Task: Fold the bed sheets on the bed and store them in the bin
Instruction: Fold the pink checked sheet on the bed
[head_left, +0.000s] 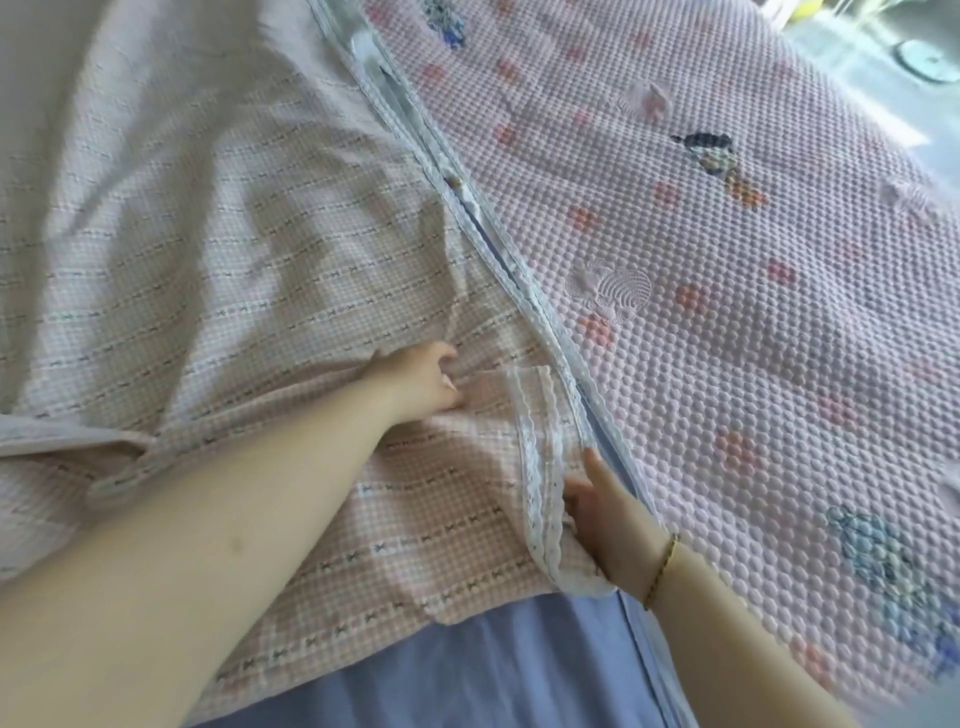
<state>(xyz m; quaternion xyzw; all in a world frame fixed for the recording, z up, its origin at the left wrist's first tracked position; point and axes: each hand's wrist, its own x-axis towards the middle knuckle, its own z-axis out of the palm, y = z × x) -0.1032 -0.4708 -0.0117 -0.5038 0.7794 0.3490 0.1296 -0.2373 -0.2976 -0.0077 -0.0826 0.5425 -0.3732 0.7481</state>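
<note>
Left hand: fingers curled, bunching checked sheet beside its folded-over corner. Right hand: grips lace hem of same sheet, fingers tucked under fold (mostly hidden), one digit straight along edge. Gold bracelet on right wrist. Checked sheet lies rumpled across left of bed, bordering quilted pink mat on right. Blue sheet shows beneath at near edge.

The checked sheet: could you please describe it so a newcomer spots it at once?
Left of the big bubble-quilted pink cover lies the checked sheet. Unlike that cover and the plain blue sheet, it is gingham with rows of small dark crosses.
</note>
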